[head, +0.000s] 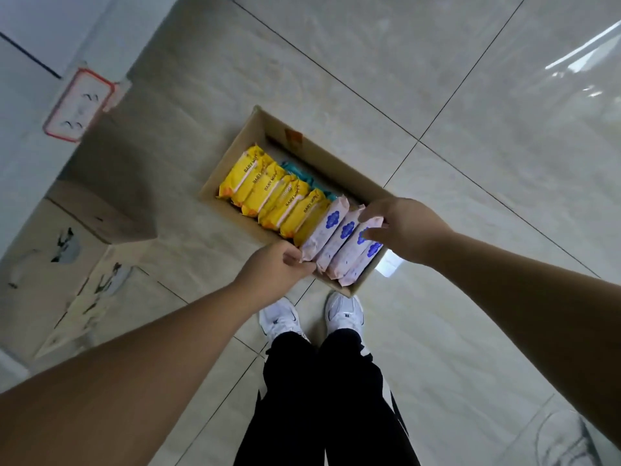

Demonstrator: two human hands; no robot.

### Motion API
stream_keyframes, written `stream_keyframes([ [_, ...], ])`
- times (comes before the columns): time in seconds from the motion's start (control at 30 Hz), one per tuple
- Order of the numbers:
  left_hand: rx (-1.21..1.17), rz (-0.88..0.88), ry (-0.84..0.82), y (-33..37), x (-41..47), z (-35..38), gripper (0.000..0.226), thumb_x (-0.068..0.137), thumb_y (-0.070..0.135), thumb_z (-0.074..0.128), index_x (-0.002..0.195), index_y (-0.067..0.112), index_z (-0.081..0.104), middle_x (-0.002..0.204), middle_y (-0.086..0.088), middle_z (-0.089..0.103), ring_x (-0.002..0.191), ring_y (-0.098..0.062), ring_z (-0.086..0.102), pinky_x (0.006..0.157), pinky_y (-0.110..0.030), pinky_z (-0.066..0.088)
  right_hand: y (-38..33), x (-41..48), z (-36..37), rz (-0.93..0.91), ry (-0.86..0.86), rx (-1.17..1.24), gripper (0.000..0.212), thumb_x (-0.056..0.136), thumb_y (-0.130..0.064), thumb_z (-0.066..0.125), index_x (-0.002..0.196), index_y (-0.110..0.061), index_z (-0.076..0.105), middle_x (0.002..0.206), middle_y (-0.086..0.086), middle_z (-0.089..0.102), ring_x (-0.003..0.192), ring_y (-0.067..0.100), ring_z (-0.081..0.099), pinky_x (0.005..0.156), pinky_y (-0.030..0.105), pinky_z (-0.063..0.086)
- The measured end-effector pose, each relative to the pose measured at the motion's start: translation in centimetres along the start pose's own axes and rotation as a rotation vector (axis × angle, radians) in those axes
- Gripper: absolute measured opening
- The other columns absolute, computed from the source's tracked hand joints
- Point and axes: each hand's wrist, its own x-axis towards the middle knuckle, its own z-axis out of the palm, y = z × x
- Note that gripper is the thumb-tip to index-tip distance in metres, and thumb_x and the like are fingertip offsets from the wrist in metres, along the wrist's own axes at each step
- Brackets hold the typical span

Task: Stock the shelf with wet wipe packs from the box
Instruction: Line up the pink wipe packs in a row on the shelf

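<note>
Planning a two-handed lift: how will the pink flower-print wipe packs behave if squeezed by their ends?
Probably soft: the pink packs look like film pouches with crimped ends, so they may sag or buckle between the left hand and right hand. Flat-sided, they are unlikely to roll.

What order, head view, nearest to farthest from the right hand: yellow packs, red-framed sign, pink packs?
1. pink packs, gripped by the right hand.
2. yellow packs, mid-box, leftward.
3. red-framed sign, far upper left.
</note>
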Motion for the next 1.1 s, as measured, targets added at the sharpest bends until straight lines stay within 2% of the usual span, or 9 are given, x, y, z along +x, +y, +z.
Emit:
stream_keyframes([
  [0.17, 0.074, 0.048, 0.060, -1.2, 5.1, 2.2, 0.059, 0.074, 0.052, 0.080, 0.120, 0.022, 0.060, 0.118, 0.005, 0.064, 0.107, -0.015, 0.061, 0.093, -0.038, 0.053, 2.1, 4.8, 2.1, -0.087, -0.029, -0.222, 0.038, 0.089, -0.036, 0.070, 0.126, -0.036, 0.064, 0.127, -0.008, 0.061, 0.120, 0.017, 0.053, 0.097, 0.033, 0.048],
  [0.23, 0.163, 0.069, 0.064, -1.8, 6.3, 3.0, 0.059, 0.074, 0.052, 0.079, 0.122, 0.024, 0.059, 0.120, 0.006, 0.065, 0.112, -0.019, 0.059, 0.094, -0.039, 0.052, 2.4, 6.0, 2.6, -0.102, -0.071, -0.286, 0.039, 0.090, -0.034, 0.068, 0.128, -0.037, 0.063, 0.129, -0.010, 0.061, 0.120, 0.017, 0.055, 0.098, 0.037, 0.049],
  [0.37, 0.363, 0.113, 0.098, -2.7, 7.2, 4.3, 0.046, 0.080, 0.054, 0.071, 0.116, 0.028, 0.060, 0.102, 0.007, 0.071, 0.101, -0.023, 0.063, 0.087, -0.036, 0.048, 2.6, 7.8, 3.5, -0.155, -0.133, -0.386, 0.039, 0.091, -0.033, 0.065, 0.130, -0.041, 0.062, 0.131, -0.012, 0.062, 0.124, 0.017, 0.055, 0.100, 0.038, 0.049],
  [0.53, 0.530, 0.164, 0.216, -4.1, 8.0, 5.2, 0.030, 0.081, 0.052, 0.067, 0.095, 0.026, 0.062, 0.090, 0.005, 0.069, 0.099, -0.025, 0.059, 0.082, -0.038, 0.039, 2.6, 9.1, 4.5, -0.166, -0.149, -0.481, 0.041, 0.091, -0.039, 0.062, 0.131, -0.047, 0.058, 0.125, -0.015, 0.065, 0.121, 0.016, 0.055, 0.097, 0.039, 0.051],
  [0.7, 0.506, 0.193, 0.301, -4.9, 9.3, 4.8, 0.024, 0.089, 0.049, 0.061, 0.088, 0.025, 0.062, 0.082, 0.005, 0.067, 0.091, -0.024, 0.059, 0.075, -0.035, 0.028, 2.7, 10.3, 5.1, -0.226, -0.072, -0.521, 0.033, 0.094, -0.040, 0.056, 0.127, -0.040, 0.062, 0.117, -0.009, 0.066, 0.117, 0.021, 0.055, 0.094, 0.041, 0.052],
  [0.83, 0.380, 0.185, 0.358, -5.4, 9.6, 4.0, 0.015, 0.096, 0.036, 0.055, 0.093, 0.026, 0.066, 0.085, 0.002, 0.069, 0.090, -0.028, 0.060, 0.075, -0.036, 0.033, 2.8, 11.1, 5.7, -0.214, -0.039, -0.469, 0.025, 0.098, -0.037, 0.053, 0.116, -0.039, 0.069, 0.111, -0.011, 0.068, 0.114, 0.019, 0.055, 0.096, 0.041, 0.048],
  [0.9, 0.223, 0.212, 0.366, -5.0, 9.7, 3.2, 0.014, 0.099, 0.028, 0.054, 0.098, 0.023, 0.067, 0.086, -0.002, 0.070, 0.083, -0.032, 0.059, 0.067, -0.034, 0.035, 2.6, 11.1, 6.0, -0.236, -0.035, -0.410, 0.022, 0.099, -0.037, 0.052, 0.112, -0.032, 0.069, 0.107, -0.007, 0.067, 0.110, 0.020, 0.056, 0.097, 0.038, 0.046],
  [1.03, -0.007, 0.280, 0.357, -2.9, 9.4, 1.2, 0.017, 0.102, 0.023, 0.051, 0.097, 0.009, 0.061, 0.085, -0.009, 0.064, 0.073, -0.026, 0.049, 0.055, -0.034, 0.028, 1.0, 9.7, 5.2, -0.264, -0.064, -0.216, 0.011, 0.101, -0.033, 0.048, 0.093, -0.027, 0.052, 0.089, 0.000, 0.063, 0.090, 0.026, 0.058, 0.077, 0.040, 0.049],
  [1.1, -0.069, 0.304, 0.348, -1.6, 8.9, -0.3, 0.019, 0.102, 0.025, 0.051, 0.098, 0.009, 0.060, 0.086, -0.006, 0.065, 0.078, -0.027, 0.055, 0.060, -0.035, 0.039, 0.0, 8.5, 4.1, -0.235, -0.045, -0.122, 0.013, 0.101, -0.033, 0.047, 0.088, -0.031, 0.046, 0.080, 0.000, 0.062, 0.080, 0.027, 0.058, 0.070, 0.040, 0.050],
])
